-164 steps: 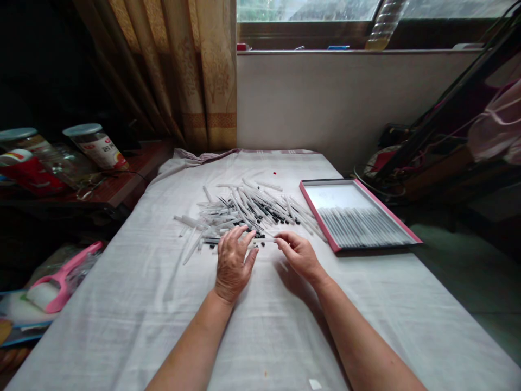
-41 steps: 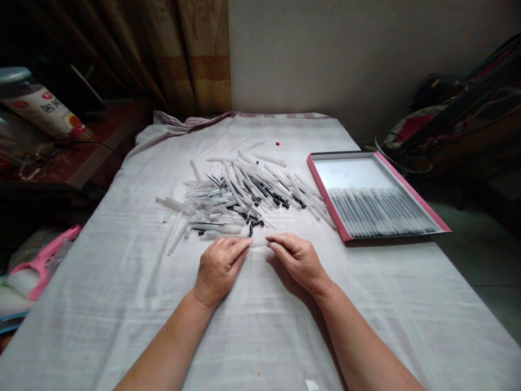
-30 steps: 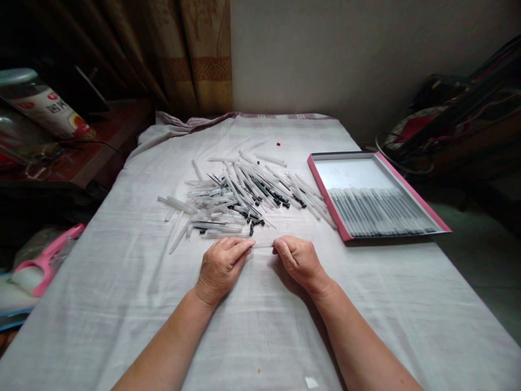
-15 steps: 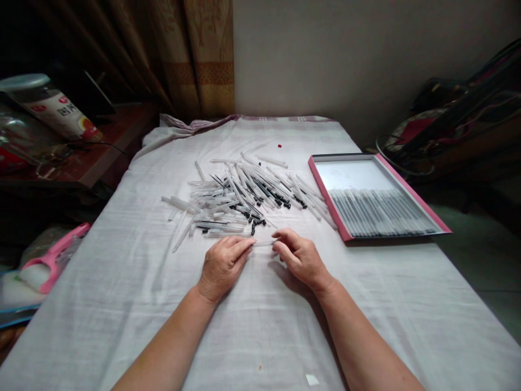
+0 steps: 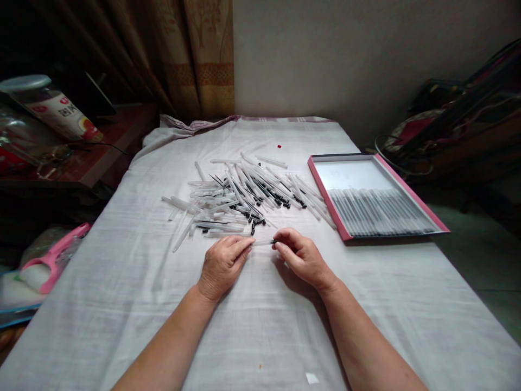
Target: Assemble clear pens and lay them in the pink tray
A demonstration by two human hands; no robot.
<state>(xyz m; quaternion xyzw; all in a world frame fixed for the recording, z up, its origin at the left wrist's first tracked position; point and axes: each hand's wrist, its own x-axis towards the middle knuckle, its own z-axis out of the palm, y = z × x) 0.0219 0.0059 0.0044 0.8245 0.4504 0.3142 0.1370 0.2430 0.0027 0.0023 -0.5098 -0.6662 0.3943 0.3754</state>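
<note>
A clear pen barrel (image 5: 263,243) lies crosswise between my two hands, just in front of a heap of pen parts (image 5: 228,209). My left hand (image 5: 223,266) is closed, thumb and fingers pinching the barrel's left end. At the other end, the thumb and forefinger of my right hand (image 5: 302,258) are pinched on the pen, where a small black piece shows; whether it is a cap or a plug I cannot tell. The heap holds clear tubes, dark refills and small black tips (image 5: 257,224). To the right, a pink-edged box (image 5: 326,198) contains a row of pens (image 5: 380,212).
A white cloth (image 5: 171,326) covers the table. On it lie a small red bit (image 5: 279,146) at the back and a white scrap (image 5: 311,378) near the front. At left stand a side table (image 5: 118,146) with a jar (image 5: 61,111), and a pink-handled object (image 5: 55,258).
My right fingers have closed a little at the pen's right end, and the black piece there shows more clearly. My left hand has stayed almost still.
</note>
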